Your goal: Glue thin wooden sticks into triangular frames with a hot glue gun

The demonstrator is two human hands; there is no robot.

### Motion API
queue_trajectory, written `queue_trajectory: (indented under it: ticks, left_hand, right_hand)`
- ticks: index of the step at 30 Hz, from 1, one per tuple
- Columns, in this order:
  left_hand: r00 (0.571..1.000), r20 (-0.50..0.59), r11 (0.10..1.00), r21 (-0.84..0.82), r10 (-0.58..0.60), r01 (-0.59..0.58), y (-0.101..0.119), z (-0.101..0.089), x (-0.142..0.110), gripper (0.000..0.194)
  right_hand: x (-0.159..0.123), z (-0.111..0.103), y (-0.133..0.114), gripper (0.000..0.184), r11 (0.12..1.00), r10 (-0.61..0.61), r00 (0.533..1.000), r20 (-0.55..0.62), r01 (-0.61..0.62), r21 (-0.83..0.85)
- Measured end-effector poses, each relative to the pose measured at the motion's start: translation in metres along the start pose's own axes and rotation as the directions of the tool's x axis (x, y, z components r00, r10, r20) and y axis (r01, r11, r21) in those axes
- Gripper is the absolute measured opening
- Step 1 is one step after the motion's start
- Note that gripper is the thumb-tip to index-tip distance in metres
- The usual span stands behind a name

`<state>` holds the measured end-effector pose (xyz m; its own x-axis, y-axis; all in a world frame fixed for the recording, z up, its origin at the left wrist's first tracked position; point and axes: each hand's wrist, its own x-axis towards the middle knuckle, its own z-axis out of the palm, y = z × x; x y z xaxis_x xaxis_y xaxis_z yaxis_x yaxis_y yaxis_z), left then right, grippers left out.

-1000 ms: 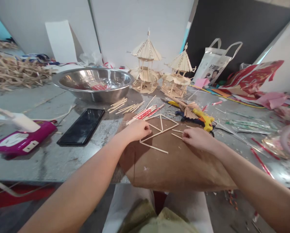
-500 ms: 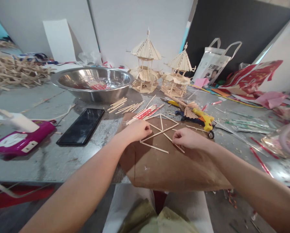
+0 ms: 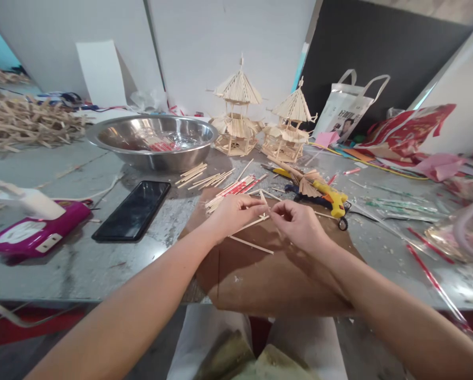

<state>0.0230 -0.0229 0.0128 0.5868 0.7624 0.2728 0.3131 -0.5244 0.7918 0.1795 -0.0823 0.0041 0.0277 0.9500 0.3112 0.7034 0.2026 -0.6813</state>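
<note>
A flat frame of thin wooden sticks lies on a brown board, much of it hidden by my hands. My left hand reaches over the frame from the left, its thumb and fingers pinched near the middle joint. Close beside it, my right hand has thumb and forefinger pinched too, the fingertips almost meeting those of the left. What either pinch holds is too small to make out. One loose-looking stick lies below the frame. Behind my left hand is a bundle of sticks with red paper wrappers.
Left are a black phone, a purple power strip and a steel basin. Two stick pagodas stand behind. A yellow glue gun lies right of the board. Plastic wrappers litter the right side.
My right hand has moved left and up from the lower right stick to the frame's middle. My left hand has shifted right, so both sets of fingertips are now close together.
</note>
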Motion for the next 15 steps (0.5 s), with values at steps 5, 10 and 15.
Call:
queue_trajectory:
  ticks: [5, 10, 15]
  left_hand:
    - [0.986, 0.009, 0.926, -0.344, -0.165, 0.158, -0.003, 0.005, -0.003, 0.028]
    - [0.966, -0.055, 0.796, -0.579, -0.252, 0.175, -0.008, 0.003, -0.002, 0.027]
    - [0.961, -0.029, 0.770, -0.605, -0.277, 0.204, -0.008, 0.001, 0.000, 0.026]
  right_hand:
    - [0.006, 0.002, -0.009, 0.022, 0.993, -0.096, 0.995, 0.005, 0.096, -0.075]
    - [0.023, -0.064, 0.035, 0.038, 0.843, 0.151, 0.917, -0.369, -0.315, -0.437]
    - [0.024, -0.111, 0.092, 0.064, 0.488, 0.562, 0.745, -0.359, -0.649, -0.584]
